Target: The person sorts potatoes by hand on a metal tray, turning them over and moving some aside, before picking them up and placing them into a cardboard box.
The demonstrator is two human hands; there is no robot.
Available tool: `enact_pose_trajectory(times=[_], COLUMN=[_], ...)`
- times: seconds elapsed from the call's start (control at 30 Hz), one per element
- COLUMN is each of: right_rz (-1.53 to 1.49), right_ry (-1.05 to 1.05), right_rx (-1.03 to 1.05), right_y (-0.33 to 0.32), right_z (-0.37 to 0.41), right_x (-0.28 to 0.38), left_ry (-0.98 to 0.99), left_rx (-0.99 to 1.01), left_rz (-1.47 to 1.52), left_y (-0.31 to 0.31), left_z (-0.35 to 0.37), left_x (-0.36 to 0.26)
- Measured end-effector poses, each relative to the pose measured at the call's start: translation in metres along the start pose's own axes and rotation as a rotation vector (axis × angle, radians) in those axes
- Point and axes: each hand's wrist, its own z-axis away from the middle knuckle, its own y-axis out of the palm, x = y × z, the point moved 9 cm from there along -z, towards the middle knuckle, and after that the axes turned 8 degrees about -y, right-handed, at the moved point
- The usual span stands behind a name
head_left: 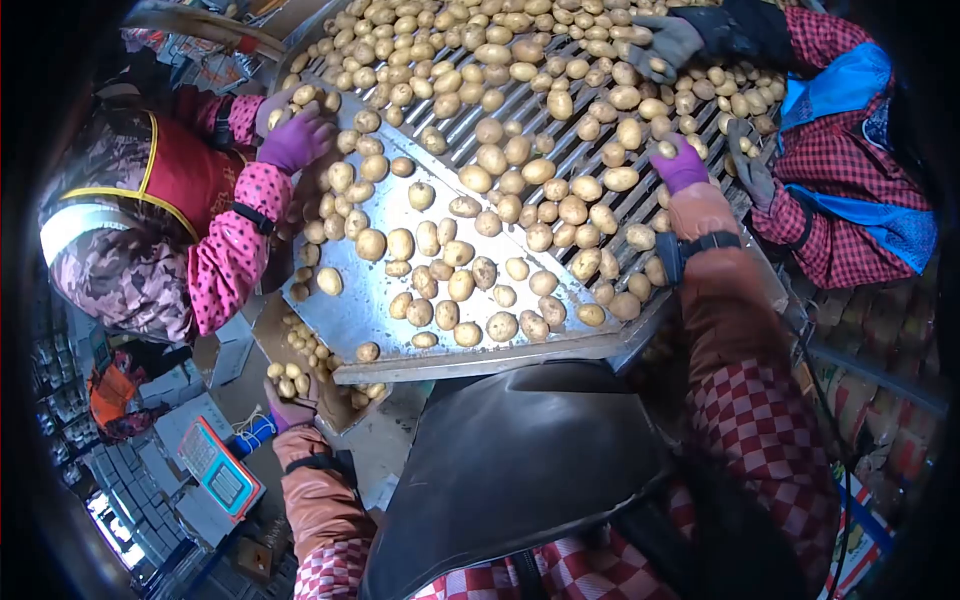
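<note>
Potatoes lie scattered over a metal tray and the slatted rack behind it. My left hand, in a purple glove, is low at the left, over the edge of a box of potatoes, its fingers curled round several potatoes. On the right side of the rack is my right hand, also purple-gloved, with a potato between its fingers and thumb. More potatoes touch or lie close to this hand.
A co-worker in pink dotted sleeves handles potatoes at the left. Another, in checked sleeves, reaches over the rack at the right with grey gloves. A scale stands at lower left. The tray's metal rim runs before my apron.
</note>
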Motion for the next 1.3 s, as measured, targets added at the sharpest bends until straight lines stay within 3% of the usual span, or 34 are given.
enact_pose_trajectory(times=[0.03,0.07,0.1,0.17,0.2,0.23,0.27,0.3,0.33,0.4,0.47,0.53,0.57,0.6,0.63,0.67,0.73,0.8,0.87,0.9,0.93,1.0,1.03,1.07,1.13,1.2,1.27,1.3], right_rz=[-0.401,-0.800,-0.919,-1.263,-1.217,-1.279,-1.339,-1.446,-1.550,-1.603,-1.701,-1.790,-1.770,-1.753,-1.723,-1.693,-1.641,-1.379,-1.010,-1.010,-0.953,-0.835,-0.975,-0.978,-0.976,-0.832,-0.775,-0.719], right_ry=[0.176,0.353,0.510,0.576,0.603,0.628,0.653,0.672,0.687,0.712,0.721,0.703,0.719,0.735,0.690,0.667,0.605,0.603,0.508,0.479,0.469,0.445,0.577,0.504,0.370,0.064,0.062,-0.079], right_rx=[-0.019,-0.044,0.019,-0.059,-0.052,-0.091,-0.136,-0.096,-0.058,-0.104,-0.132,-0.156,-0.187,-0.216,-0.233,-0.227,-0.204,-0.107,0.033,0.076,0.064,0.043,0.070,0.064,0.050,0.005,0.519,0.419], right_y=[-0.004,-0.006,-0.006,-0.004,-0.006,-0.003,0.002,0.007,0.011,0.014,0.018,0.015,0.007,0.002,-0.001,-0.004,-0.006,-0.007,-0.003,0.011,0.016,0.022,0.028,0.035,0.055,0.061,0.091,0.092], right_z=[0.024,0.050,0.077,0.115,0.128,0.140,0.152,0.160,0.166,0.179,0.195,0.219,0.231,0.242,0.255,0.268,0.283,0.294,0.292,0.288,0.284,0.275,0.277,0.266,0.252,0.240,0.246,0.246], right_x=[0.002,0.015,0.024,0.061,0.060,0.061,0.060,0.061,0.062,0.063,0.065,0.065,0.070,0.072,0.057,0.050,0.044,0.052,0.068,0.070,0.076,0.095,0.103,0.108,0.118,0.181,0.236,0.234], left_ry=[0.059,0.123,0.312,0.702,0.591,0.786,0.739,0.973,1.347,1.290,1.412,1.522,1.545,1.482,1.459,1.677,1.252,1.250,1.169,1.167,1.379,1.257,1.276,1.291,0.446,-0.346,-0.654,-0.774], left_rx=[-0.621,-0.223,-0.124,0.101,0.240,0.441,0.710,1.048,0.989,1.206,1.363,1.495,1.399,1.172,1.033,0.773,0.759,0.592,0.677,0.552,0.457,0.310,0.446,0.576,0.816,0.776,0.960,1.061], left_rz=[-0.320,-0.596,-0.855,-1.358,-1.213,-1.277,-1.239,-1.413,-1.477,-1.727,-1.891,-1.967,-2.032,-2.146,-2.085,-1.936,-1.918,-1.940,-1.787,-1.876,-1.933,-2.097,-1.986,-1.870,-1.368,-0.956,-0.678,-0.627], left_y=[-0.038,-0.004,0.032,0.156,0.204,0.255,0.298,0.349,0.354,0.399,0.409,0.414,0.424,0.436,0.445,0.439,0.432,0.415,0.386,0.369,0.347,0.331,0.331,0.331,0.306,0.312,0.311,0.313], left_z=[0.000,-0.016,-0.009,0.030,0.046,0.073,0.088,0.118,0.125,0.162,0.158,0.143,0.124,0.093,0.093,0.065,0.009,-0.003,-0.019,-0.016,-0.026,0.015,0.039,0.058,0.047,0.126,0.139,0.142], left_x=[-0.015,-0.011,-0.007,0.057,0.100,0.135,0.177,0.210,0.245,0.299,0.353,0.369,0.358,0.344,0.309,0.282,0.239,0.207,0.189,0.183,0.180,0.180,0.187,0.197,0.254,0.298,0.323,0.320])
